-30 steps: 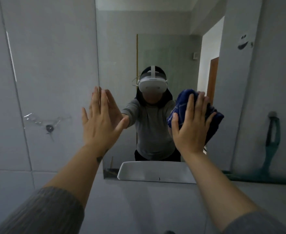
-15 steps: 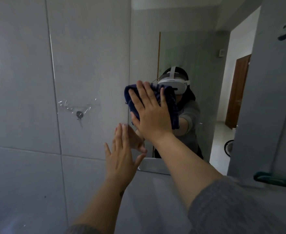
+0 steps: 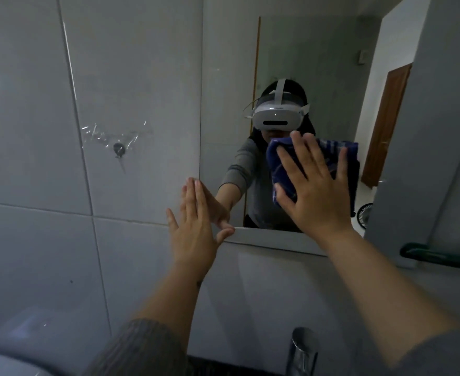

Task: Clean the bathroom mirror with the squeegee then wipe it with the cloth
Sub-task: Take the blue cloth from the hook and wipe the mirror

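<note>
The frameless bathroom mirror (image 3: 304,55) hangs on the tiled wall ahead. My right hand (image 3: 315,191) presses a dark blue cloth (image 3: 332,156) flat against the lower part of the glass, fingers spread over it. My left hand (image 3: 196,229) rests flat and empty at the mirror's lower left corner, fingers together and thumb on the bottom edge. The green squeegee (image 3: 437,255) lies at the right, only its blade end in view, apart from both hands.
Grey wall tiles (image 3: 88,104) with a small hook (image 3: 119,149) and clear tape fill the left. A chrome tap (image 3: 303,346) stands at the bottom, a white basin edge (image 3: 3,367) at the lower left. The mirror reflects a person, a wooden door and a fan.
My right hand has swept the cloth from the mirror's left side down and to the right. My left hand stays flat near the lower left corner. The view has shifted left.
</note>
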Tool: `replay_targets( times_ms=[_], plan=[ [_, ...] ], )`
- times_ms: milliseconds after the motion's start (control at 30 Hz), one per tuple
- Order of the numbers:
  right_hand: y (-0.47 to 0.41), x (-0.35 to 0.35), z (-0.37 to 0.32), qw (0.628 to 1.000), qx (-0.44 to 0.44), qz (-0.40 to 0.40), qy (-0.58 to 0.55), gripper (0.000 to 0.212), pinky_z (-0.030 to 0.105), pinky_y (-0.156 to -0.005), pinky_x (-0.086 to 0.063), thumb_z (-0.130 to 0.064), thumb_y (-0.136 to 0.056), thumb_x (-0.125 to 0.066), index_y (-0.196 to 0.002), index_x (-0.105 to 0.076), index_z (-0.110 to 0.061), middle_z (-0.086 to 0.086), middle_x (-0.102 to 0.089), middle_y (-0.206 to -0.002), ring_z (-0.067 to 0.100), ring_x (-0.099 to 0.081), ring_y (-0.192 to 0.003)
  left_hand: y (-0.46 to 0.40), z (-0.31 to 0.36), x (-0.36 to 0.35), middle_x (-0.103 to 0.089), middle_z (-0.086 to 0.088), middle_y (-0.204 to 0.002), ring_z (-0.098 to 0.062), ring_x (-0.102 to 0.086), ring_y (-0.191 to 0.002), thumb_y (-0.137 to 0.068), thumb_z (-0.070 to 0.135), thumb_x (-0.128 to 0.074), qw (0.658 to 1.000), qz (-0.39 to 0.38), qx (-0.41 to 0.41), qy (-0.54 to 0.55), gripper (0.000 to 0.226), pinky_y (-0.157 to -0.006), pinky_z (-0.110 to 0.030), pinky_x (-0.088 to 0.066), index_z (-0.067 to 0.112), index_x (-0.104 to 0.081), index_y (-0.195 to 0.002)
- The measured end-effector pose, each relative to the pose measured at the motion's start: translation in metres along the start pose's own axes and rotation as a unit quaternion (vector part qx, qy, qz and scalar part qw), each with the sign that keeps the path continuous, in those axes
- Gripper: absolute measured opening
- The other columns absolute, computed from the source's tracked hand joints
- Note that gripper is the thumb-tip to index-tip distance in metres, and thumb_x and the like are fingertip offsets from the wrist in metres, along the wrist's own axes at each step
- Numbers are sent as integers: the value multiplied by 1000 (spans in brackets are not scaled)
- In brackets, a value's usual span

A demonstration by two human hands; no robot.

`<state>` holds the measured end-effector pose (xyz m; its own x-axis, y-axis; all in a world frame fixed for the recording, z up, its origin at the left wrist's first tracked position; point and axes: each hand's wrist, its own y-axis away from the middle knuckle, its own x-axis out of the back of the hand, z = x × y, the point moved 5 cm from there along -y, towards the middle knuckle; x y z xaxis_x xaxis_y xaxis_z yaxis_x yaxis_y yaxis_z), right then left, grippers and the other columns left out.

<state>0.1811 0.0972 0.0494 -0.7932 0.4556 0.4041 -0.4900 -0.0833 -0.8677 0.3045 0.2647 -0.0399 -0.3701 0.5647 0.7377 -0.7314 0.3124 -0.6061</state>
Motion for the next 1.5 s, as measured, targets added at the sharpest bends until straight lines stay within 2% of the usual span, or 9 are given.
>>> replay_targets(
  times_ms=[100,267,533,667,800,900,1033,1333,1500],
  plan=[
    [26,7,40,997,-73,-3,19,63,63,-110,9,-48,-95,-39,-151,-19,-29,2,-13,-162,24,-8,-149,2,2,-1,43,2,-144,-23,21,-144,-76,72,-47,1000,5,-1,3,119,-117,-52,-1,17,40,-135],
    [66,9,91,981,-196,10,1,62,69,-109,2,-48,-95,-39,-151,-16,-31,5,-12,-162,28,-7,-149,3,4,-1,25,-2,-157,-25,8,-147,-74,67,-55,999,24,-9,32,120,-117,-54,-9,14,26,-145],
    [146,-19,98,945,-314,72,-61,62,68,-110,-9,-48,-95,-33,-150,-21,-22,18,-18,-159,35,-13,-146,3,1,-2,21,-1,-158,-23,7,-147,-73,69,-57,998,36,-26,35,121,-117,-53,-13,18,25,-146],
    [167,-35,74,964,-255,57,-46,64,64,-113,-3,-46,-94,-36,-150,-20,-19,19,-15,-159,37,-9,-147,4,-1,-3,21,-2,-159,-22,7,-147,-73,72,-54,997,47,-42,38,119,-118,-51,-12,17,23,-147],
    [157,-47,43,997,-77,-3,8,72,57,-114,8,-51,-93,-41,-152,-8,-28,8,-7,-160,30,-3,-148,3,-3,-4,22,1,-158,-21,7,-147,-73,73,-55,997,50,-46,44,120,-118,-51,-11,19,23,-147],
    [142,-49,21,999,10,-31,39,71,60,-114,2,-48,-92,-44,-152,-11,-29,9,-10,-161,30,-7,-148,2,-4,-5,23,2,-158,-21,9,-147,-74,75,-52,997,44,-47,36,118,-118,-52,-9,19,24,-146],
    [121,-47,-10,996,63,-39,43,64,63,-113,-9,-46,-94,-40,-151,-18,-29,8,-17,-160,29,-13,-148,6,-9,-5,21,2,-158,-20,9,-147,-83,71,-40,997,40,-46,38,103,-117,-56,-2,21,21,-147],
    [75,-61,-100,989,137,-38,25,60,61,-114,-6,-46,-97,-35,-152,-16,-29,6,-15,-161,28,-12,-148,49,-76,-25,24,4,-157,-14,14,-146,-92,60,-24,999,-23,24,24,81,-116,-56,2,21,20,-148],
    [51,-71,-155,978,206,-37,-16,61,58,-114,-11,-30,-94,-53,-149,-27,-25,5,-30,-157,26,-24,-145,70,-120,-17,24,5,-157,-13,16,-145,-94,59,-21,996,-41,80,23,77,-116,-55,5,22,21,-147]
  ],
)
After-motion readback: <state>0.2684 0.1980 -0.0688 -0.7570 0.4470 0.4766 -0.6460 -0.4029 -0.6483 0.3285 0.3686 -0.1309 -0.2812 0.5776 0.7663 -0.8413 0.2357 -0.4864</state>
